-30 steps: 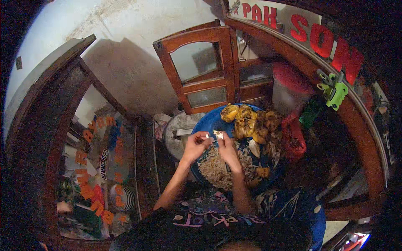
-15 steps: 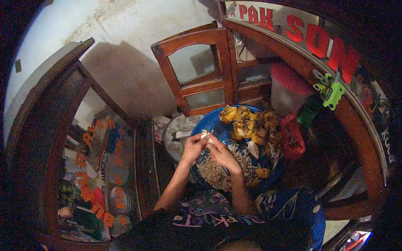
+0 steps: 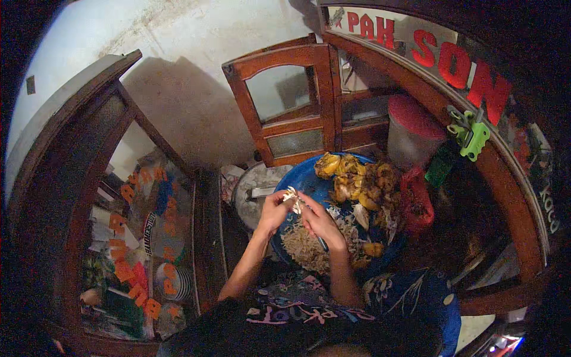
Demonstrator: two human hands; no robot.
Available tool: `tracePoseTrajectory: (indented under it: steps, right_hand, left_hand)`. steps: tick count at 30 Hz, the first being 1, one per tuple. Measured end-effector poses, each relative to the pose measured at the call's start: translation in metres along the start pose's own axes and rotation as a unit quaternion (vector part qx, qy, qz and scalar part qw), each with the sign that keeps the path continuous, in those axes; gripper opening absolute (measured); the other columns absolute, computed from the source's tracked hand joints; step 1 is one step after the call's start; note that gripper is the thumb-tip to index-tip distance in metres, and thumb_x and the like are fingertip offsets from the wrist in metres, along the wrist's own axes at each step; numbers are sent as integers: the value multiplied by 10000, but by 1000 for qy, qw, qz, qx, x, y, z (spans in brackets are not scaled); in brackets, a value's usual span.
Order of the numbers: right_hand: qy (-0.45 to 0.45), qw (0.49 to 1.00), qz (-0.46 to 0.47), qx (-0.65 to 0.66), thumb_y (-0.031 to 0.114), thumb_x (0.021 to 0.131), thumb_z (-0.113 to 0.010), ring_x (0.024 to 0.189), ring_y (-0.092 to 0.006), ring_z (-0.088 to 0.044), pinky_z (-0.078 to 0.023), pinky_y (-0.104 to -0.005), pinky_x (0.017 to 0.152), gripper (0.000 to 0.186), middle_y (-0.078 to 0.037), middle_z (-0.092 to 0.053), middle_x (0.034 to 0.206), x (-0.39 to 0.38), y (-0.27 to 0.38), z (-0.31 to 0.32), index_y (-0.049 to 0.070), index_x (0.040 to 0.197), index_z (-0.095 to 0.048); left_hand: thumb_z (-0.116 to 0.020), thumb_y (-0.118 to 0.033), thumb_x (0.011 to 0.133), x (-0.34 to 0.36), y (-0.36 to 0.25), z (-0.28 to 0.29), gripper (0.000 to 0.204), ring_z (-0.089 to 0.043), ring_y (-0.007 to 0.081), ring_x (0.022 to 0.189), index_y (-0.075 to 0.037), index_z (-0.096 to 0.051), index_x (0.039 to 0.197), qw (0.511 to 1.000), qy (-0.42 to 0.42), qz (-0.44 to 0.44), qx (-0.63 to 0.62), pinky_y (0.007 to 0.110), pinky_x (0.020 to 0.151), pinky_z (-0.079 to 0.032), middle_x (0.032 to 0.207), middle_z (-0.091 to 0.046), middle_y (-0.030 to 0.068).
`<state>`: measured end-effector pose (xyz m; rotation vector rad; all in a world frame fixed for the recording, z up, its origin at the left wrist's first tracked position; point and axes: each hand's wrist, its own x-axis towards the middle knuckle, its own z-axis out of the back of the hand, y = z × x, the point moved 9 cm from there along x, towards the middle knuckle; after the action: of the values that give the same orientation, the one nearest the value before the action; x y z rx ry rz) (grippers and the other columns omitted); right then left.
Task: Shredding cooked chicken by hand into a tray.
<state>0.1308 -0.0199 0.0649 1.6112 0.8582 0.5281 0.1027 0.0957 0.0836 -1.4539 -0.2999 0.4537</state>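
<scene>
Over the left side of a big round blue tray (image 3: 297,178), my two hands work close together. My left hand (image 3: 275,213) pinches a pale piece of chicken meat (image 3: 291,196) between thumb and fingers. Beside it, my right hand (image 3: 321,226) is closed round a slim knife (image 3: 323,244); its dark handle end sticks out below the palm, and the blade is mostly hidden. Shredded chicken (image 3: 306,243) is heaped on the near part of the tray. Yellow-brown cooked chicken pieces (image 3: 351,178) are piled at its far right, and a pale chunk (image 3: 361,215) lies nearer.
Left of the tray sits a round metal lid (image 3: 247,181). A red plastic bag (image 3: 417,202) and a pink-lidded tub (image 3: 410,119) stand to the right. Wood-framed glass panels enclose both sides, with a small wooden door (image 3: 282,101) ahead. Green-handled scissors (image 3: 473,137) hang at right.
The meat in my left hand now shows more between the fingers. My right hand has turned slightly, baring the knife's handle end. The whole view has shifted a little.
</scene>
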Motion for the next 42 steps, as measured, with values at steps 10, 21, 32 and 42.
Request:
tracePoseTrajectory:
  steps: [10,21,32,42]
  right_hand:
    - [-26,999,-23,8,222,907,-432,387,-50,-331,-280,-219,361,322,36,-382,508,-6,12,-8,128,1212,-473]
    - [-11,998,56,13,216,909,-430,374,-61,-313,-266,-218,360,371,25,-365,483,3,2,-1,103,1259,-385]
    - [-198,959,114,-166,203,887,-454,539,-113,-470,-407,-273,519,296,-55,-544,706,1,27,31,93,1160,-487]
    - [-124,976,96,-153,209,903,-416,418,-59,-357,-282,-231,377,333,22,-402,516,14,-10,27,127,1226,-416]
  left_hand:
    - [-533,-40,796,-2,2,5,103,-528,89,611,10,-607,848,999,-8,-6,39,234,549,-429,688,-589,20]
    - [-534,-16,761,-1,4,5,39,-536,93,617,1,-562,782,998,1,-30,62,238,545,-435,692,-582,25]
    - [-532,-19,803,-3,0,3,98,-530,87,619,15,-584,879,1000,-19,13,18,235,541,-442,736,-591,33]
    - [-519,-53,809,-5,9,-4,195,-579,127,742,23,-576,979,998,24,59,-20,239,636,-467,861,-615,65]
